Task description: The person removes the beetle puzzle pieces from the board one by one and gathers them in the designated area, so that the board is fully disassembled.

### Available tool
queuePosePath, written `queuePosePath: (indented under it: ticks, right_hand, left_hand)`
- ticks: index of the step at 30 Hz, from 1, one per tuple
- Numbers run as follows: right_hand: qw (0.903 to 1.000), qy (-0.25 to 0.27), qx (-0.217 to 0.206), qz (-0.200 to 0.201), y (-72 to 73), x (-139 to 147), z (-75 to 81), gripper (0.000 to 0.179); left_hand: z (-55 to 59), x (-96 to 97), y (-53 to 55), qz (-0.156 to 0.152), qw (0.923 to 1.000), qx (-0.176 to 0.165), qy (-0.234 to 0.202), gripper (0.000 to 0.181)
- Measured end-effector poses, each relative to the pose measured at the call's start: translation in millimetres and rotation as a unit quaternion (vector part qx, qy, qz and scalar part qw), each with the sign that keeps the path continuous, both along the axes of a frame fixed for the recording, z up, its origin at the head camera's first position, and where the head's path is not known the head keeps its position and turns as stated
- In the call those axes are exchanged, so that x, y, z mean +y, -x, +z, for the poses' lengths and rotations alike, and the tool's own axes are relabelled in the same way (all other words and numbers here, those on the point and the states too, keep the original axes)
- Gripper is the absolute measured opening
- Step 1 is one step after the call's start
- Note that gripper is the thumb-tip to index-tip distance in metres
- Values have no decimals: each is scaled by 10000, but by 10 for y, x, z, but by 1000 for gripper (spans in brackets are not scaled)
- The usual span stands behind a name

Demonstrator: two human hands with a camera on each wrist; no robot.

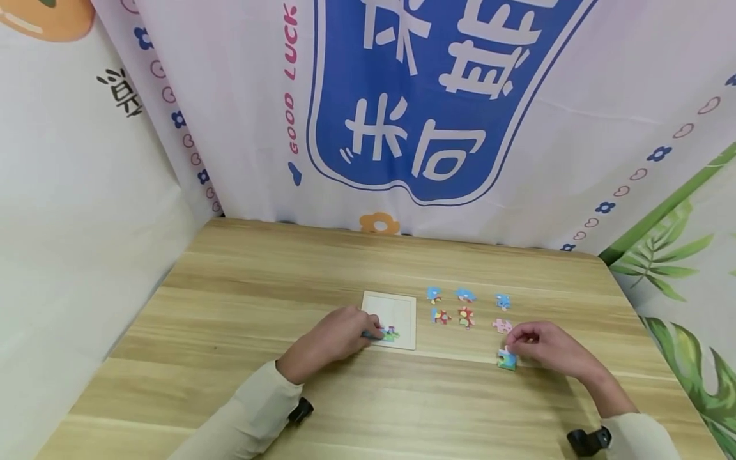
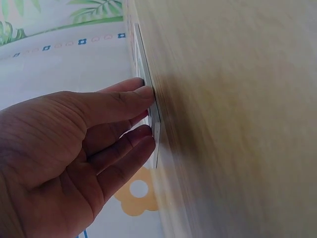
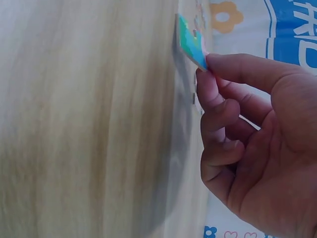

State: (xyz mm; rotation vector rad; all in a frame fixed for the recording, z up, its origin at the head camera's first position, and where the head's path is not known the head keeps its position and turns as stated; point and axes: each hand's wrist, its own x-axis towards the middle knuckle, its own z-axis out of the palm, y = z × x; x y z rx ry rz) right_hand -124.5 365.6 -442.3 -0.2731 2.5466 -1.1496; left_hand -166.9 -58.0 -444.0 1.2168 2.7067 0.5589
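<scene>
A shallow, pale, square puzzle tray (image 1: 406, 319) lies on the table. Blue-green jigsaw pieces (image 1: 391, 334) sit along its near side, partly covered by fingers. My left hand (image 1: 339, 333) rests over the tray's near left corner, fingertips on the pieces there. From the left wrist view, its thumb (image 2: 121, 104) reaches the tray's edge and the other fingers are loosely bent. My right hand (image 1: 543, 345) pinches a blue-and-green jigsaw piece (image 1: 506, 359) between thumb and fingers. That piece is tilted in the right wrist view, close over the tabletop.
Several loose jigsaw pieces lie right of the tray, among them a red-and-yellow piece (image 1: 466, 317), a blue piece (image 1: 503, 301) and a pink piece (image 1: 502, 326). The wooden table (image 1: 241, 281) meets a printed cloth (image 1: 253, 160) along its far edge.
</scene>
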Motion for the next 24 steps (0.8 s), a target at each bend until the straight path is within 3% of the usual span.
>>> queuePosePath:
  ticks: [10, 16, 24]
  right_hand:
    - [9990, -246, 321, -166, 14, -15, -15, 10]
    - [9957, -348, 790, -331, 9, -163, 33, 10]
    - [9913, -193, 1262, 320, 67, -738, 101, 4]
  left_hand:
    - [23, 2, -13, -1, 10000, 68, 29, 18]
    - [24, -3, -20, 2, 9999, 89, 46, 18]
    - [16, 0, -23, 18, 9998, 173, 32, 17]
